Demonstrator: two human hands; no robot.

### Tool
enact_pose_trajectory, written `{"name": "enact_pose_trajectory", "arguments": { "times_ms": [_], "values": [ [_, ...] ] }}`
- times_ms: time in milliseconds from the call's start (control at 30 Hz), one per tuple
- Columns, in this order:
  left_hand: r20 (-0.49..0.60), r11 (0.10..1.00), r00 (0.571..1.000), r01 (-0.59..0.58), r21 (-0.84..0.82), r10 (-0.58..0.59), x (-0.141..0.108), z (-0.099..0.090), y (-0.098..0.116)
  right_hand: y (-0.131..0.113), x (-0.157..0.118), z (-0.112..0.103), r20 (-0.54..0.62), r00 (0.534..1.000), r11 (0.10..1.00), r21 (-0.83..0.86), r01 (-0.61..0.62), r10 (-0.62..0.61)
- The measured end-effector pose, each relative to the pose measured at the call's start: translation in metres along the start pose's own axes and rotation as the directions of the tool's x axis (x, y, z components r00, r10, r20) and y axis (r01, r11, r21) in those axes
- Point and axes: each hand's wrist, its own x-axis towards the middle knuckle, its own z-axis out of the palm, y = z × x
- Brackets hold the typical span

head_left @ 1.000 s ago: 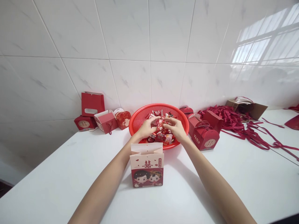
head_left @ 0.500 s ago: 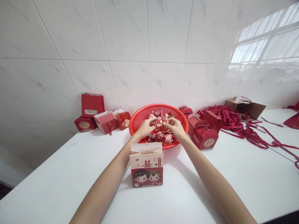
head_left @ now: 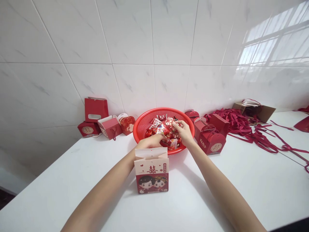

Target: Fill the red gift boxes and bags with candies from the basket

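Note:
A red plastic colander basket (head_left: 138,127) holds a heap of wrapped candies (head_left: 160,129), mostly red. Inside it, my right hand (head_left: 183,132) pinches a red patterned candy packet (head_left: 170,122) between thumb and fingers, over the right of the heap. My left hand (head_left: 153,140) reaches over the near rim, its fingers bent down onto the candies; their tips are hidden among the wrappers. In front of the basket stands an upright paper gift box (head_left: 151,175), cream above and red below, with two cartoon faces. Its top is open, and my left forearm passes beside it.
Small red gift boxes (head_left: 109,126) stand against the tiled wall on the left. More red boxes (head_left: 211,140) sit right of the basket. Beyond them lie a pile of dark red ribbons (head_left: 233,119) and a cardboard box (head_left: 263,113) on the white table (head_left: 72,183).
My left hand has come away from the red packet and moved down toward the near side of the heap. My right hand keeps the packet, shifted slightly right.

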Motion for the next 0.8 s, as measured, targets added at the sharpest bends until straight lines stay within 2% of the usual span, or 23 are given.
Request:
{"name": "enact_pose_trajectory", "arguments": {
  "times_ms": [133, 267, 367, 433, 500, 567, 633, 700, 800],
  "values": [
    [0.062, 0.986, 0.985, 0.155, 0.057, -0.158, -0.003, -0.004, 0.008, -0.002, -0.003, 0.0, -0.019, 1.0, 1.0, 0.012, 0.002, -0.002],
    [0.094, 0.987, 0.983, 0.156, 0.041, -0.159, -0.006, -0.006, 0.016, -0.003, -0.004, 0.0, -0.029, 1.0, 1.0, 0.018, -0.008, 0.009],
    [0.061, 0.98, 0.979, 0.191, 0.061, -0.195, -0.008, -0.006, 0.019, -0.002, -0.003, 0.001, -0.047, 0.999, 0.999, 0.045, -0.02, 0.022],
    [-0.025, 0.99, 0.99, 0.139, 0.015, -0.138, -0.007, -0.007, 0.018, -0.002, -0.002, 0.001, -0.069, 0.997, 0.997, 0.068, -0.028, 0.032],
    [-0.181, 0.996, 0.981, 0.058, -0.062, -0.068, -0.005, -0.008, 0.016, -0.002, -0.002, 0.001, -0.096, 0.994, 0.996, 0.087, -0.036, 0.044],
    [-0.356, 0.991, 0.933, 0.012, -0.131, -0.058, -0.002, -0.01, 0.012, -0.001, -0.001, 0.0, -0.12, 0.991, 0.994, 0.101, -0.042, 0.054],
    [-0.481, 0.98, 0.873, -0.026, -0.197, -0.074, 0.001, -0.012, 0.008, -0.001, -0.001, 0.0, -0.133, 0.989, 0.993, 0.114, -0.042, 0.057],
    [-0.524, 0.961, 0.848, -0.072, -0.267, -0.082, 0.003, -0.014, 0.003, -0.002, 0.0, 0.0, -0.134, 0.99, 0.992, 0.125, -0.033, 0.05],
    [-0.525, 0.927, 0.848, -0.137, -0.348, -0.072, 0.006, -0.014, -0.002, -0.003, 0.002, 0.001, -0.107, 0.994, 0.991, 0.133, -0.019, 0.034]
  ]
}}
